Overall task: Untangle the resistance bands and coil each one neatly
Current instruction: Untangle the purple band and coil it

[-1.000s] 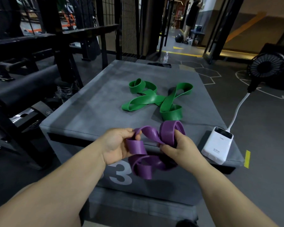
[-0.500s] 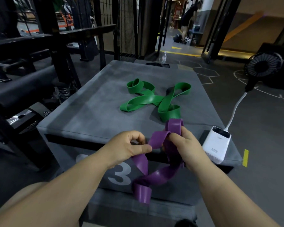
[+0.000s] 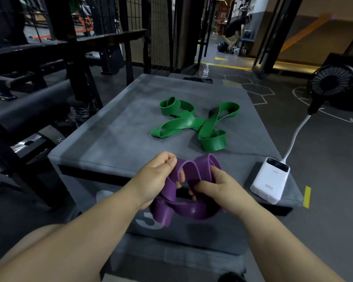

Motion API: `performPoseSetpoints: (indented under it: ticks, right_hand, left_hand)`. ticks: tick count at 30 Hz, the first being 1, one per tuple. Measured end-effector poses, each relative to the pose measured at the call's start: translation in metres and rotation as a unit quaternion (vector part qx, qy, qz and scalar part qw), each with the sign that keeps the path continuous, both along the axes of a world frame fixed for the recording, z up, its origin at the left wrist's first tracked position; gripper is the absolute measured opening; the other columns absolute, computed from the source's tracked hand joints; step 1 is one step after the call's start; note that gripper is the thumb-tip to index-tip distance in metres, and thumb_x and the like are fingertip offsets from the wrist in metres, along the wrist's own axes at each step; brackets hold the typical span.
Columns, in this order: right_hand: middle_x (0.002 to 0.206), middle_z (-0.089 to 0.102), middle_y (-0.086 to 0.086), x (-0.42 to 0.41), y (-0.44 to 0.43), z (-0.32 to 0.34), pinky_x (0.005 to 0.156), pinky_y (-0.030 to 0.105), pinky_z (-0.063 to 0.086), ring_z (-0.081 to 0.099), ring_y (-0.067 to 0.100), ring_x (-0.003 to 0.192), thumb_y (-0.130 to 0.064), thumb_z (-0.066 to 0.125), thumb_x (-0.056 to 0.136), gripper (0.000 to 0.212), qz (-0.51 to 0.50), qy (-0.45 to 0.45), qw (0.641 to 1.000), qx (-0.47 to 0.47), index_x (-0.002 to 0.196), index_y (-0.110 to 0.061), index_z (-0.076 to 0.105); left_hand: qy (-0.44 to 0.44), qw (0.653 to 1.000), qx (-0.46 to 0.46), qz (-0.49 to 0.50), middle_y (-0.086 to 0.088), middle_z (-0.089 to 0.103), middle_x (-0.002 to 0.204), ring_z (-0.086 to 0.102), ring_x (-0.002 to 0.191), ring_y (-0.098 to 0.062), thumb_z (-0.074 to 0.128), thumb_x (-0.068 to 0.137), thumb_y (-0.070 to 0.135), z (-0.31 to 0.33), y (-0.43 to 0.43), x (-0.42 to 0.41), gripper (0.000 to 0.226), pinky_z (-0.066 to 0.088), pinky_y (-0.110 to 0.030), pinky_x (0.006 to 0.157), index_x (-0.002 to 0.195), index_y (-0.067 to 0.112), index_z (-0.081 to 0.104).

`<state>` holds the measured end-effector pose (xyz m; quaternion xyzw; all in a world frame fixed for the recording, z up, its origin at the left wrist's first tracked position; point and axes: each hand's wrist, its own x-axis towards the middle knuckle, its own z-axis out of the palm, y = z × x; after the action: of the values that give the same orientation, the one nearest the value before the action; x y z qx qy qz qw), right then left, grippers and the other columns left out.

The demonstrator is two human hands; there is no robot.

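I have the purple band (image 3: pixel 183 196) off the box (image 3: pixel 114 127) and up in both hands, just out past its near edge – so it is free of the green one, which I judge to be the untangling part of the job done. The coiling is only begun: my left hand (image 3: pixel 153 180) has thumb and fingers pinched together on a fold at the band's upper left, my right hand (image 3: pixel 222 188) is curled shut round the loops on the other side, and between them the band makes two or three loose humps, with a slack loop hanging under my wrists. That is a bundle, not yet a neat coil. The green band (image 3: pixel 192 123) lies untouched toward the far right of the box top, well apart from my hands, sprawled in a crossed shape with a small curl at its far left end and open loops at the others – all of its coiling is left. By my reckoning I am under halfway. A white power bank (image 3: pixel 270 180) sits at the near right corner, clear of both bands
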<state>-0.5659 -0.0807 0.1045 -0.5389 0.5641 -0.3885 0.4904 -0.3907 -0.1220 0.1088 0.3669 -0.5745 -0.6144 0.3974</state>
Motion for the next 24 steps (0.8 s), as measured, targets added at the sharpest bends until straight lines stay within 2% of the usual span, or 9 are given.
performPoseSetpoints:
  ticks: [2, 4, 6, 8, 11, 14, 16, 20, 24]
  right_hand:
    - [0.08, 0.073, 0.012, 0.003, 0.001, -0.002, 0.079, 0.04, 0.054, 0.066, 0.025, 0.073, -0.014, 0.063, 0.066, 0.029, 0.022, -0.028, 0.999, 0.013, 0.094, -0.01, 0.064]
    - [0.077, 0.07, 0.014, 0.005, 0.001, -0.003, 0.073, 0.036, 0.053, 0.064, 0.025, 0.07, -0.011, 0.06, 0.065, 0.029, 0.04, -0.055, 0.997, 0.019, 0.093, -0.006, 0.062]
    - [0.073, 0.068, 0.015, 0.007, 0.001, -0.003, 0.068, 0.032, 0.053, 0.062, 0.025, 0.066, -0.01, 0.058, 0.065, 0.031, 0.034, -0.081, 0.996, 0.02, 0.095, -0.003, 0.062]
    - [0.071, 0.068, 0.015, 0.005, -0.001, -0.003, 0.065, 0.031, 0.053, 0.062, 0.024, 0.064, -0.01, 0.057, 0.064, 0.034, 0.015, -0.093, 0.995, 0.025, 0.096, -0.002, 0.062]
    - [0.075, 0.069, 0.015, 0.001, -0.002, -0.005, 0.07, 0.034, 0.05, 0.062, 0.025, 0.068, -0.015, 0.06, 0.06, 0.04, 0.026, -0.054, 0.997, 0.04, 0.098, -0.002, 0.062]
    - [0.079, 0.066, 0.008, 0.0, 0.0, -0.003, 0.068, 0.03, 0.043, 0.057, 0.021, 0.07, -0.021, 0.061, 0.057, 0.045, 0.057, -0.001, 0.997, 0.049, 0.099, -0.005, 0.064]
    - [0.077, 0.062, 0.006, 0.001, 0.002, -0.001, 0.063, 0.025, 0.042, 0.054, 0.017, 0.068, -0.017, 0.059, 0.059, 0.038, 0.08, 0.006, 0.995, 0.054, 0.096, -0.005, 0.064]
    - [0.078, 0.062, 0.004, 0.002, 0.005, 0.001, 0.065, 0.027, 0.042, 0.054, 0.017, 0.07, -0.028, 0.066, 0.054, 0.039, 0.127, 0.02, 0.99, 0.055, 0.089, -0.011, 0.065]
    - [0.082, 0.073, -0.001, 0.005, 0.008, 0.002, 0.075, 0.027, 0.052, 0.066, 0.009, 0.076, -0.046, 0.071, 0.072, 0.027, 0.125, 0.058, 0.99, 0.036, 0.087, -0.023, 0.07]
  left_hand:
    - [-0.005, 0.999, -0.033, -0.009, -0.001, 0.058, 0.059, 0.049, 0.052, -0.011, 0.043, 0.101, 0.022, 0.002, 0.001, 0.0, 0.025, 0.042, -0.024, 0.056, 0.081, 0.009, 0.047]
    - [-0.023, 0.997, -0.06, -0.035, 0.002, 0.056, 0.059, 0.047, 0.053, -0.009, 0.066, 0.083, 0.039, 0.001, -0.002, 0.003, 0.035, 0.041, -0.024, 0.056, 0.083, 0.011, 0.045]
    - [-0.102, 0.989, -0.088, -0.059, 0.009, 0.059, 0.066, 0.051, 0.062, -0.006, 0.08, 0.056, 0.046, 0.0, -0.005, 0.008, 0.057, 0.048, -0.024, 0.062, 0.09, 0.019, 0.044]
    - [-0.166, 0.978, -0.116, -0.046, 0.015, 0.061, 0.071, 0.055, 0.069, -0.005, 0.083, 0.05, 0.045, -0.003, -0.006, 0.01, 0.063, 0.052, -0.03, 0.072, 0.094, 0.024, 0.042]
    - [-0.137, 0.982, -0.124, 0.024, 0.007, 0.061, 0.077, 0.057, 0.071, -0.012, 0.076, 0.056, 0.049, -0.008, -0.012, 0.012, 0.048, 0.052, -0.044, 0.077, 0.088, 0.027, 0.047]
    - [-0.149, 0.974, -0.159, 0.057, 0.005, 0.065, 0.087, 0.059, 0.074, -0.007, 0.074, 0.058, 0.058, -0.007, -0.017, 0.013, 0.04, 0.048, -0.029, 0.074, 0.084, 0.031, 0.062]
    - [-0.207, 0.955, -0.207, 0.056, -0.001, 0.063, 0.094, 0.057, 0.082, -0.002, 0.072, 0.069, 0.06, -0.006, -0.019, 0.013, 0.041, 0.043, -0.016, 0.076, 0.09, 0.025, 0.07]
    - [-0.255, 0.941, -0.214, 0.05, -0.007, 0.062, 0.099, 0.059, 0.096, -0.016, 0.053, 0.095, 0.037, -0.009, -0.017, 0.009, 0.033, 0.044, -0.029, 0.089, 0.096, 0.009, 0.07]
    - [-0.24, 0.95, -0.196, 0.037, 0.009, 0.062, 0.1, 0.057, 0.096, -0.005, 0.049, 0.098, 0.024, -0.01, -0.011, 0.004, 0.014, 0.044, -0.017, 0.086, 0.098, 0.028, 0.062]
